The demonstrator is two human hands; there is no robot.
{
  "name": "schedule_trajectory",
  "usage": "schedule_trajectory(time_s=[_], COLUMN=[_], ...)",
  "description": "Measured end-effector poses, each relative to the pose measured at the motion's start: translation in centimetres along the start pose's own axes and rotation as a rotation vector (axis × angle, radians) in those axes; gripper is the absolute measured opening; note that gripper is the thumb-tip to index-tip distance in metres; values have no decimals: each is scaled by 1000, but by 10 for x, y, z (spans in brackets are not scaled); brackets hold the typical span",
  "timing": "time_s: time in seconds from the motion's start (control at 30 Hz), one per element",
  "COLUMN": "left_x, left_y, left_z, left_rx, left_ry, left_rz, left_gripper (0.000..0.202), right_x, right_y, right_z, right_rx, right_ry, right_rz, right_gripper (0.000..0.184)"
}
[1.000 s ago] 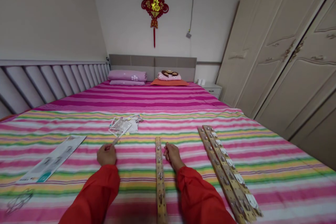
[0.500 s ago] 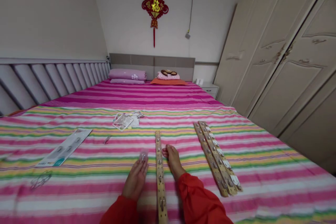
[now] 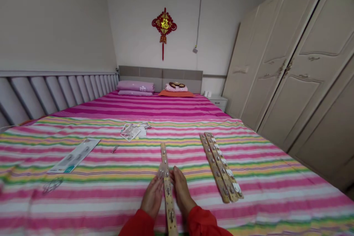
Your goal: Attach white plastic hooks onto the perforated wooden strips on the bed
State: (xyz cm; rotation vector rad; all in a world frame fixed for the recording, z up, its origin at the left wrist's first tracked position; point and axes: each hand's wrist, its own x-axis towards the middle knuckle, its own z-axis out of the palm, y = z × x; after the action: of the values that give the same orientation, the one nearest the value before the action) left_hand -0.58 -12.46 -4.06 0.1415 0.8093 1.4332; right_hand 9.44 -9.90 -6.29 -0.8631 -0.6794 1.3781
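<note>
A narrow wooden strip with a row of metal clips lies lengthwise on the striped sheet between my hands. My left hand is at its left side, fingers closed on a clear plastic hook pad with a small metal piece. The pad's edge overlaps the strip; whether it touches the wood I cannot tell. Along the strip's right edge, my right hand rests with its fingers stretched forward. Nothing shows in it, though the palm side is partly hidden.
Wooden strips with metal clips and white round pieces lie at right. Toward the left are a hook package, a small metal piece, and a clear outlined item. Clear packets are piled farther back. A wardrobe stands right.
My left hand has brought the clear pad rightward to the strip. My right hand has straightened its fingers and come closer to the strip's edge. The view has tilted up slightly.
</note>
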Motion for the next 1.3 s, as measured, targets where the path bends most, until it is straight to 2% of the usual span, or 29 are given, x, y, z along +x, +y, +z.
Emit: schedule_trajectory(time_s=[0.17, 0.3, 0.4, 0.5, 0.57, 0.67, 0.8, 0.87, 1.13, 1.3], left_x=[-13, -32, -52, -73, -82, -88, -86, -86, -86, -89], left_y=[1, 14, 31, 46, 53, 55, 50, 47, 40, 38], left_z=[-8, -5, 4, 14, 20, 26, 25, 24, 23, 27], left_rx=[28, 167, 356, 497, 571, 615, 433, 342, 343, 360], left_ry=[31, 10, -21, -69, -103, -121, -70, -33, -38, -33], left_rz=[-14, 33, 241, 564, 663, 580, 265, 172, 138, 142], left_gripper=[20, 14, 13, 17, 16, 16, 24, 24, 29, 31], right_x=[-22, -30, -34, -42, -48, -55, -62, -66, -78, -78], right_y=[-6, -15, -23, -32, -38, -47, -59, -64, -78, -76], right_z=[-4, -8, -8, -3, 1, 9, 16, 19, 23, 22], right_rx=[7, 3, -49, -89, -99, -90, -83, -86, -122, -140], right_ry=[-12, 98, 113, 10, -46, -94, -98, -98, -84, -93], right_rz=[9, 43, -3, -13, -6, -20, -45, -51, -117, -99], right_gripper=[38, 31, 28, 28, 31, 33, 35, 35, 29, 27])
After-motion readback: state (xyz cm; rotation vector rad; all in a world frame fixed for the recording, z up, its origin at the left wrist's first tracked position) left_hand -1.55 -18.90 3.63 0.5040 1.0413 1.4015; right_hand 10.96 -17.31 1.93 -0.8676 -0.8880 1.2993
